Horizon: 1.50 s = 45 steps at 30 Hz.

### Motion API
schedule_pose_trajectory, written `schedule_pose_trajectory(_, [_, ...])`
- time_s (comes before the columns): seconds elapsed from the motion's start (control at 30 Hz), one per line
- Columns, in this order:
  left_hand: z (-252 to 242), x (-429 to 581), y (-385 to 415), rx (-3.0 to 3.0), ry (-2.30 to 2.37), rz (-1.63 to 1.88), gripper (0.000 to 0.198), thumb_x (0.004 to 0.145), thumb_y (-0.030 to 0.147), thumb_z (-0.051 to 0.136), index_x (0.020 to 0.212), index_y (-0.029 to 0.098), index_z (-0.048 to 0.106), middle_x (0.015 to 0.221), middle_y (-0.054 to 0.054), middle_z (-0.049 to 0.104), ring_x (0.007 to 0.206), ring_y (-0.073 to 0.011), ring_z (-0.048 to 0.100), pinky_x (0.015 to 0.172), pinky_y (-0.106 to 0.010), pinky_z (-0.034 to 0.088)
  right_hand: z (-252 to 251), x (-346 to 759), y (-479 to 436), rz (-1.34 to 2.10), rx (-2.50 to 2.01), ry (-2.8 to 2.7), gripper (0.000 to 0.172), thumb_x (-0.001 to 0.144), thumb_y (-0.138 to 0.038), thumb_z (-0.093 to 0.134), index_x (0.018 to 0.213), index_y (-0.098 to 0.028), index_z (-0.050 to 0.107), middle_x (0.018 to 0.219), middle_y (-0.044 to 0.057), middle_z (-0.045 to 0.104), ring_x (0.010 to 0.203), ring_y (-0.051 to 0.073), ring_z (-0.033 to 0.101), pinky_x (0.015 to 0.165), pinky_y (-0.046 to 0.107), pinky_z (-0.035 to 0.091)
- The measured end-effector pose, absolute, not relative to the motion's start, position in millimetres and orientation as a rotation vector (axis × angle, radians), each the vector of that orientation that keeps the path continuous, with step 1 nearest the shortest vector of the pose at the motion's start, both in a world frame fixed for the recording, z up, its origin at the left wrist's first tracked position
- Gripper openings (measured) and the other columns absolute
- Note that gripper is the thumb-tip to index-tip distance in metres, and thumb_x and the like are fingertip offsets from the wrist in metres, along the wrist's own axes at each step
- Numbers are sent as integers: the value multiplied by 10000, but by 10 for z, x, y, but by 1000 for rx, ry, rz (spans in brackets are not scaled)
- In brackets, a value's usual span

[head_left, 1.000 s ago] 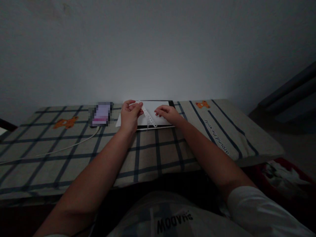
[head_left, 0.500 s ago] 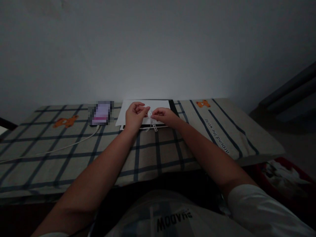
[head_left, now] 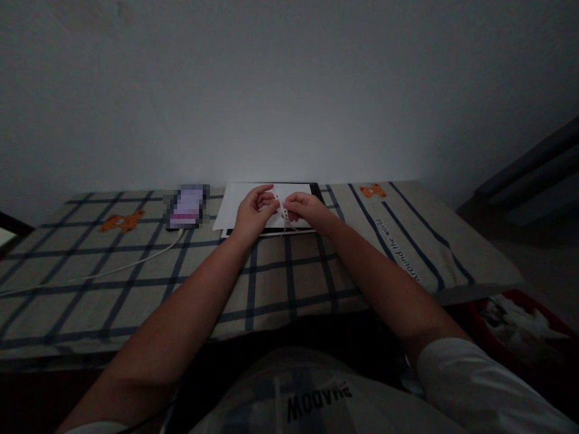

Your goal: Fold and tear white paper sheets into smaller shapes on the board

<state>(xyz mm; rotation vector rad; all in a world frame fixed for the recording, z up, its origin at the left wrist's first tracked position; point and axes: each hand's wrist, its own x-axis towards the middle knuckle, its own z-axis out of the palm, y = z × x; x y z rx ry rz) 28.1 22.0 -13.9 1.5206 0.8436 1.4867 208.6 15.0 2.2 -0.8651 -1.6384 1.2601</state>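
My left hand (head_left: 253,214) and my right hand (head_left: 307,210) meet over a white sheet (head_left: 235,205) that lies on a black-edged board (head_left: 315,191) at the far side of the checked cloth. Both pinch a thin white perforated strip (head_left: 284,217) between fingertips. The strip hangs down between the hands, its lower end near the board's front edge. The room is dim, so the strip's detail is faint.
A phone (head_left: 187,207) with a lit screen lies left of the sheet, and a white cable (head_left: 136,262) runs from it toward the left edge. The checked cloth (head_left: 289,277) covers the surface. A wall stands close behind. A red container (head_left: 520,313) sits low right.
My right hand came off the sheet and joined the left on the strip. Both hands have drawn closer together, and the strip now hangs shorter between them.
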Motion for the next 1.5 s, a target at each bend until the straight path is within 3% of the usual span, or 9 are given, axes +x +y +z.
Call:
schedule_pose_trajectory(0.17, [-181,248,273,1599,924,1513,404,736,263,744,1124,212,644,822,8,674,749,-134,670,702,-275,584,52,2095,128,1407,-788,-1604,354,721,-492,775,772,-181,613,632,-33,595,573,95,501,561,234,386])
schedule_pose_trajectory(0.33, [-115,203,205,1755,1128,1599,322,767,239,715,1087,203,711,898,-26,726,814,-147,680,697,-249,558,84,2106,92,1562,-769,-1516,381,653,-477,818,772,-174,621,642,-34,596,572,89,495,558,233,394])
schedule_pose_trajectory(0.47, [-84,215,150,1806,1141,1575,243,774,326,744,975,191,772,919,-54,763,826,-170,699,749,-286,577,84,2113,110,1489,-808,-1495,349,685,-459,798,795,-173,630,656,-31,598,570,85,476,548,229,373])
schedule_pose_trajectory(0.63, [-72,285,93,1634,992,1428,376,700,496,835,892,175,795,869,-67,778,742,-186,704,752,-342,616,70,2119,157,1278,-929,-1496,323,712,-461,759,803,-168,655,638,-35,581,564,87,448,530,233,352])
schedule_pose_trajectory(0.8, [-58,312,59,1524,969,1408,439,678,542,856,915,176,810,908,-77,791,749,-191,719,787,-376,633,47,2112,149,1219,-948,-1540,329,720,-473,756,810,-174,653,620,-40,572,567,94,479,531,229,371])
schedule_pose_trajectory(1.13, [-35,327,31,1461,918,1360,483,608,515,898,947,185,804,939,-76,794,836,-214,742,874,-420,627,-36,2084,161,1170,-998,-1540,315,786,-465,745,772,-193,588,598,-48,548,540,87,457,509,218,341])
schedule_pose_trajectory(1.27, [-48,336,53,1411,941,1405,462,589,487,911,908,175,792,876,-62,783,775,-188,732,849,-403,632,-3,2068,146,1180,-1000,-1523,304,782,-448,746,763,-198,574,588,-54,533,542,92,467,510,219,353])
schedule_pose_trajectory(1.37, [-50,327,75,1330,966,1469,398,613,434,897,890,171,782,866,-52,777,760,-170,726,837,-389,633,40,2063,117,1205,-991,-1526,290,764,-437,752,790,-203,582,596,-59,532,555,97,473,508,219,357])
schedule_pose_trajectory(1.5, [-21,312,75,1304,977,1509,368,672,402,846,953,172,780,940,-64,782,885,-195,740,849,-383,633,100,2067,70,1232,-992,-1594,288,738,-433,762,796,-194,612,604,-55,536,567,103,475,516,229,359])
